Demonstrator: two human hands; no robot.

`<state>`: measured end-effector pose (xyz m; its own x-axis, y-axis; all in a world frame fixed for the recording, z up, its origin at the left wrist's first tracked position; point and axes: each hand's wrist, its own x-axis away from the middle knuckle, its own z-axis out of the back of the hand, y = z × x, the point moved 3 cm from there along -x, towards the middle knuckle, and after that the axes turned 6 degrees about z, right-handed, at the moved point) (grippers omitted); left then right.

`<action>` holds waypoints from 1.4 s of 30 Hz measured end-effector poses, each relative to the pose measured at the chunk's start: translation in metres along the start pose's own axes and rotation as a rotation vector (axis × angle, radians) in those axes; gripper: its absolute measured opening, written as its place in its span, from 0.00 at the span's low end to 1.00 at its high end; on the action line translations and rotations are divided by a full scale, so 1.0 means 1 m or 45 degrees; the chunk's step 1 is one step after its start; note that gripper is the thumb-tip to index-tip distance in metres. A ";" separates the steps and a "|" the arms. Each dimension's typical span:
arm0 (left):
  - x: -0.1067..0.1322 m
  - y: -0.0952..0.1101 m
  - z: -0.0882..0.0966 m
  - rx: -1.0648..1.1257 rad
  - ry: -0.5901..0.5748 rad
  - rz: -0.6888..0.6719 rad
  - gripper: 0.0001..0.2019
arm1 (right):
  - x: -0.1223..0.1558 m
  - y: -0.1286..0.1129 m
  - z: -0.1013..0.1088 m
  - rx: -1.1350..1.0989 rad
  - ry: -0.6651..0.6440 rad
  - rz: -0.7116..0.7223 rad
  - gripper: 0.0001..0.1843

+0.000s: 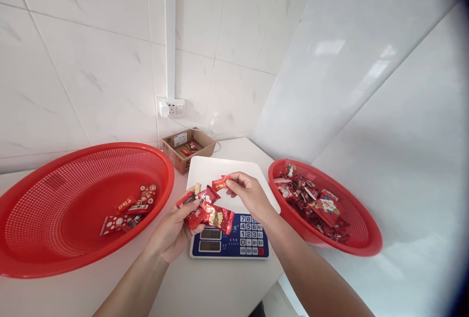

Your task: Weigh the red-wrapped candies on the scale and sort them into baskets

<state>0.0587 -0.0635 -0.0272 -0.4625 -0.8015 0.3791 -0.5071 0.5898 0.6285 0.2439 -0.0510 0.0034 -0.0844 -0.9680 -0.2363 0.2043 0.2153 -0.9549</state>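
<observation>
Several red-wrapped snack packets (219,218) are bunched in my left hand (176,226), its thumb pressed over them. My right hand (247,190) pinches one small red packet (220,183) between thumb and fingertips, just above and right of that bunch. Both hands are over a digital scale (229,251) with a white pan (205,166) and a blue keypad panel. My left hand and its packets partly cover the panel and its displays.
A large red perforated basket (44,185) at left holds several packets (126,209). The red basket (357,248) at right holds a pile of packets (315,202). Behind the scale stands a cardboard box (179,160) with a few packets, below a wall socket (172,107) with a plugged-in cable.
</observation>
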 end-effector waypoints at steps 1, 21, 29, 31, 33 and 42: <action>0.000 0.003 0.001 0.013 0.019 -0.017 0.13 | -0.002 0.002 0.007 0.041 0.045 0.007 0.12; 0.004 0.012 0.003 0.079 0.171 -0.100 0.08 | 0.029 0.006 0.003 0.259 -0.262 -0.058 0.23; 0.001 0.011 0.005 0.127 0.241 -0.084 0.08 | 0.056 0.004 -0.023 0.191 -0.136 0.008 0.10; 0.000 0.017 0.010 0.143 0.267 -0.112 0.08 | 0.056 0.010 -0.011 0.215 -0.046 -0.036 0.13; 0.000 0.024 0.013 0.152 0.284 -0.133 0.07 | 0.054 0.017 0.004 0.332 0.061 -0.056 0.14; 0.004 0.025 0.011 0.110 0.281 -0.158 0.07 | 0.041 0.031 0.024 1.153 0.165 0.198 0.16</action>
<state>0.0360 -0.0509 -0.0172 -0.2280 -0.8648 0.4473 -0.6144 0.4842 0.6229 0.2698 -0.0874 -0.0313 -0.0892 -0.9030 -0.4203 0.9018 0.1060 -0.4190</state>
